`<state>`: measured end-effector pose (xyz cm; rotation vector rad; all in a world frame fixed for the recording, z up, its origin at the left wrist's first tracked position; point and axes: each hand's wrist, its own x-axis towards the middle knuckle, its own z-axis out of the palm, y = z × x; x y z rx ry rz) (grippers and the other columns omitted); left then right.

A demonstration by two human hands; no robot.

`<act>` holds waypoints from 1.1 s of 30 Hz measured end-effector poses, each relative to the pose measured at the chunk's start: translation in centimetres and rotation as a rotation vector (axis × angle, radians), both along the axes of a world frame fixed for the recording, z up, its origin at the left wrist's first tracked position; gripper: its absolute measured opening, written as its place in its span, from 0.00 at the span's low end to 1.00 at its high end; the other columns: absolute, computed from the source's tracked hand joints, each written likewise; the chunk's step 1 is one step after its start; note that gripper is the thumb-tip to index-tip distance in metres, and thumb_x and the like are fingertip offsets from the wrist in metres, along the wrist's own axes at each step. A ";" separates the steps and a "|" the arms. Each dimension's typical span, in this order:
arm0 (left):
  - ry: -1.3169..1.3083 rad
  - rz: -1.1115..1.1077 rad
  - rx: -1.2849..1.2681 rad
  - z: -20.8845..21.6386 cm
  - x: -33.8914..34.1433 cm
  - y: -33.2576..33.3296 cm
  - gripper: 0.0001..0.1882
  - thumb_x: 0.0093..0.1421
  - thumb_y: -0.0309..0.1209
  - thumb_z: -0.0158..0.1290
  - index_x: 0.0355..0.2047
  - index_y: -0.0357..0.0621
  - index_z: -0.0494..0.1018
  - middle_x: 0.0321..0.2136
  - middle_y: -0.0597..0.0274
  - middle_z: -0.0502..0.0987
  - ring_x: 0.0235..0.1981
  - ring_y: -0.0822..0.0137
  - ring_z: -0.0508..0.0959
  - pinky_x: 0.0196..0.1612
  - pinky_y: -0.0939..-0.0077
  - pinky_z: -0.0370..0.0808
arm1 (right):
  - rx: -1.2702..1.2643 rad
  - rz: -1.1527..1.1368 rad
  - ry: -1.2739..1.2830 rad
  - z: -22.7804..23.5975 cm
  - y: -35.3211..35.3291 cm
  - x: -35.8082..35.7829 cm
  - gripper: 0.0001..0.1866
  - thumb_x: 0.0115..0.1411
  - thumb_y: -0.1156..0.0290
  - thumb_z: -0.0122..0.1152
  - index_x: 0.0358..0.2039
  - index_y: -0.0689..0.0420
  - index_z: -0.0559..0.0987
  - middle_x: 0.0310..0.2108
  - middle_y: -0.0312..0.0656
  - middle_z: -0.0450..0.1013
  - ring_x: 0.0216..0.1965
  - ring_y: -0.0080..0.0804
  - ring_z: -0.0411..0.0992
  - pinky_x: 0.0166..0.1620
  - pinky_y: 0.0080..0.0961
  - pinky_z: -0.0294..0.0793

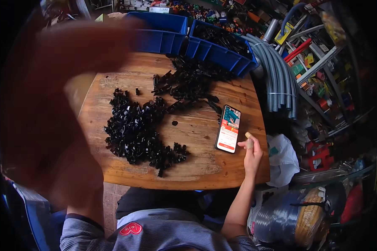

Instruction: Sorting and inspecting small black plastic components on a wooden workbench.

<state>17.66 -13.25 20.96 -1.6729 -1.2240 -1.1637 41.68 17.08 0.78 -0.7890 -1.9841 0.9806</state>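
My left hand is raised very close to the camera, dark and blurred, covering the left side of the view. How its fingers are set, and whether they hold anything, I cannot make out. Over the right part of the table, my right hand has fingers partly stretched and apart, with nothing in it. Tan wraps show on its fingers. Just left of those fingertips lies a smartphone, its screen lit with a red and white page. A heap of small black plastic clips sits at the table's left middle.
Longer black plastic pieces are spread across the back of the wooden table. Two blue bins stand behind them; the right bin contains black parts. Grey hoses, a white bag and wire coils crowd the right side.
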 end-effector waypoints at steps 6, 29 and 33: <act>-0.034 0.027 -0.025 -6.8 -7.1 -15.3 0.21 0.54 0.35 0.41 0.43 0.32 0.69 0.40 0.47 0.73 0.41 0.59 0.74 0.47 0.66 0.69 | 0.012 0.070 -0.025 -0.1 1.0 -3.8 0.18 0.64 0.63 0.44 0.43 0.65 0.72 0.22 0.38 0.74 0.26 0.18 0.66 0.35 0.17 0.65; 0.093 0.253 0.101 -2.8 -6.2 -15.5 0.20 0.54 0.32 0.45 0.44 0.33 0.68 0.40 0.50 0.74 0.39 0.62 0.75 0.44 0.69 0.71 | 0.300 -0.002 -0.015 -2.1 0.6 -2.8 0.10 0.61 0.74 0.47 0.39 0.65 0.73 0.26 0.41 0.73 0.27 0.26 0.73 0.34 0.20 0.70; 0.017 0.254 0.104 -4.2 -6.3 -14.2 0.20 0.54 0.32 0.46 0.45 0.33 0.68 0.40 0.50 0.74 0.39 0.63 0.75 0.43 0.70 0.71 | 0.265 -0.013 0.019 -2.1 1.4 -3.4 0.10 0.60 0.74 0.48 0.39 0.65 0.74 0.27 0.42 0.73 0.27 0.27 0.73 0.33 0.21 0.70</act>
